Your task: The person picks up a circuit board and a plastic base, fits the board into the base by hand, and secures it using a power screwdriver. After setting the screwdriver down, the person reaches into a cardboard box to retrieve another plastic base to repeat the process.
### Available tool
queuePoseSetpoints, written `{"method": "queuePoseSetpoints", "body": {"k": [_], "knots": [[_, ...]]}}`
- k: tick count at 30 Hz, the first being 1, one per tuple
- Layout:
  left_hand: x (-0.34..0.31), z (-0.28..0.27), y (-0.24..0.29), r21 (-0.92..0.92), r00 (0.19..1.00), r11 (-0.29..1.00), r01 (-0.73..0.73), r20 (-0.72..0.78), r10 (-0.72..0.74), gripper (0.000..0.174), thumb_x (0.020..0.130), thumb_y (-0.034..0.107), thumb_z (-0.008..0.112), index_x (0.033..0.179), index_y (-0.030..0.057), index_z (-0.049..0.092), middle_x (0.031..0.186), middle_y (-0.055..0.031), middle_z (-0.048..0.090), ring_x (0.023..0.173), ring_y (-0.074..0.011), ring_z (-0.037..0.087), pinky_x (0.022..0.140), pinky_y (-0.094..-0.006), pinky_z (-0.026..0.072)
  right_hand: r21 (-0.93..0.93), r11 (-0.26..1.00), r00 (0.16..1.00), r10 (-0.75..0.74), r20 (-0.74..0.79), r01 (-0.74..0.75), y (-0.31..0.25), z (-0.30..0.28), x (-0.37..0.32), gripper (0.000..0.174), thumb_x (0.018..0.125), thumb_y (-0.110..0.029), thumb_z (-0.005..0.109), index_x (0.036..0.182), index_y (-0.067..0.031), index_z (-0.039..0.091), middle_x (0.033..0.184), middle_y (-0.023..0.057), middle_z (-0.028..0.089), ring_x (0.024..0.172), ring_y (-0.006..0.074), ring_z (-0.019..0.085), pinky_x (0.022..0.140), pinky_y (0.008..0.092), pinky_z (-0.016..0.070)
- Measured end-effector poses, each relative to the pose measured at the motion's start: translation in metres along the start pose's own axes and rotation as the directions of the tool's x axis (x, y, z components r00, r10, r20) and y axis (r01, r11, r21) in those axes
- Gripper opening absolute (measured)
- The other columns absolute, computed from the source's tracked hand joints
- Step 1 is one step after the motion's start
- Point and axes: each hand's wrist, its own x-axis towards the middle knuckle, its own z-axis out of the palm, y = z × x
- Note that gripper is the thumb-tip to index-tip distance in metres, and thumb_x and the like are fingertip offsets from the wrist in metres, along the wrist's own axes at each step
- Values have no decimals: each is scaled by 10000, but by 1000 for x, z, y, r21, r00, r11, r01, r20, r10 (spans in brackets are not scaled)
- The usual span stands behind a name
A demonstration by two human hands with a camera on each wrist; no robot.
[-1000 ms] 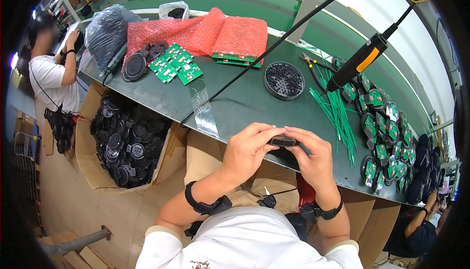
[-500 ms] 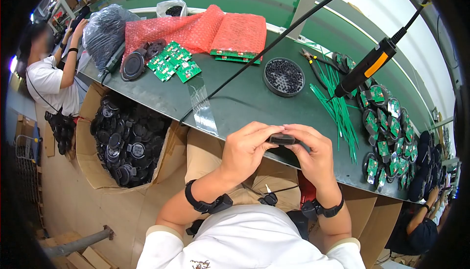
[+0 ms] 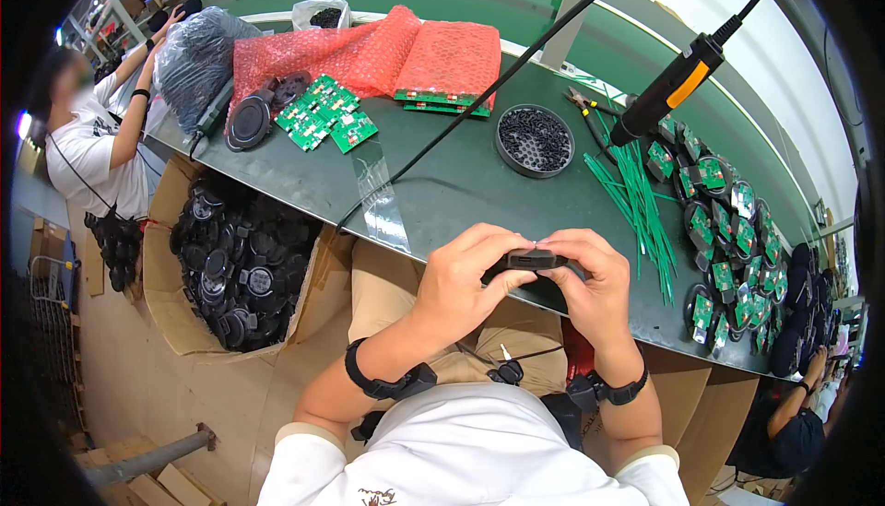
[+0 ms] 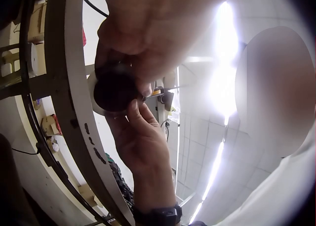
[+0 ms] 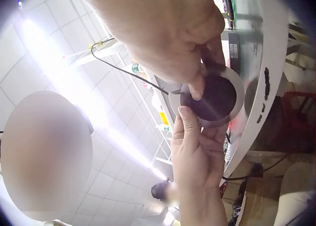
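Note:
Both hands hold a round, flat black casing [image 3: 536,260] just over the table's near edge, seen nearly edge-on in the head view. My left hand [image 3: 463,283] grips its left side between thumb and fingers. On the opposite side my right hand [image 3: 591,287] pinches it the same way, the fingertips of both hands almost meeting at the top. Its dark disc face [image 5: 219,98] shows in the right wrist view, with a thumb on it. The left wrist view has the disc [image 4: 114,93] in shadow, partly covered by fingers.
A hanging electric screwdriver [image 3: 671,89], a dish of small black parts [image 3: 536,144], pliers [image 3: 583,111] and green strips [image 3: 636,216] lie ahead and right. Casings with green boards [image 3: 724,229] crowd the right side. Loose circuit boards [image 3: 323,111] and a carton [image 3: 166,299] of casings are left.
The casing has tipped a little in the hands, showing more of its edge, and both hands have risen slightly. The hanging screwdriver has swung right and then back left.

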Motion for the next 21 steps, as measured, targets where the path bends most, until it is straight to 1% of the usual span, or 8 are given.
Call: {"method": "queuePoseSetpoints", "body": {"k": [2,6,9,12,15,17,18,21], "knots": [[-1,-1,0,-29,1000,1000,5,22,-4,318,841,61,844,1149,31,773,1079,-156,777,958,-306,772,823,-377,611,-15,1000,1000,-13,4,13,-1,0,1,251,816,63,805,1053,-21,804,1055,140,779,981,267,768,860,341,605],[-3,1,0,-18,999,999,31,30,-30,308,841,81,851,1135,28,776,1073,-159,779,944,-303,772,820,-370,610,-26,999,999,-46,12,46,1,-1,0,254,812,68,804,1049,-23,804,1060,140,779,970,269,770,856,343,607],[-3,1,0,-46,999,998,38,20,-38,299,844,82,849,1130,29,780,1069,-157,782,937,-297,774,820,-361,609,-16,999,998,-51,20,52,1,-1,0,252,809,69,803,1044,-22,804,1061,141,778,972,268,770,856,344,607],[-2,1,1,-50,999,998,39,20,-38,280,847,74,846,1116,27,784,1069,-156,786,939,-291,778,825,-357,611,-12,999,999,-52,17,52,4,-1,-1,252,805,65,806,1041,-23,804,1057,140,778,969,267,770,856,344,607],[-1,2,2,-79,997,994,74,12,-73,287,844,41,838,1126,29,789,1079,-159,787,971,-286,777,846,-361,614,-8,998,998,-68,7,68,7,-1,-1,248,808,65,801,1039,-25,804,1052,139,777,960,265,768,854,345,606],[1,5,3,-144,999,989,18,-23,-22,340,823,-3,821,1159,36,786,1061,-170,766,939,-319,768,828,-376,625,-8,998,998,-64,2,64,5,-1,0,247,805,68,796,1033,-26,805,1048,139,777,956,266,767,851,347,606],[1,5,4,-144,999,989,18,-23,-22,340,823,-3,821,1159,36,786,1061,-170,766,939,-319,768,828,-376,625,-9,998,998,-61,-2,61,4,-1,0,247,801,71,791,1027,-26,805,1043,139,776,953,267,765,849,349,606],[0,6,6,-151,998,987,61,-17,-64,347,824,-42,796,1162,39,798,1072,-164,770,958,-302,774,838,-370,633,-14,997,997,-73,-5,73,6,-1,0,253,782,77,784,1014,-24,806,1031,138,775,952,273,762,842,356,604]]}}
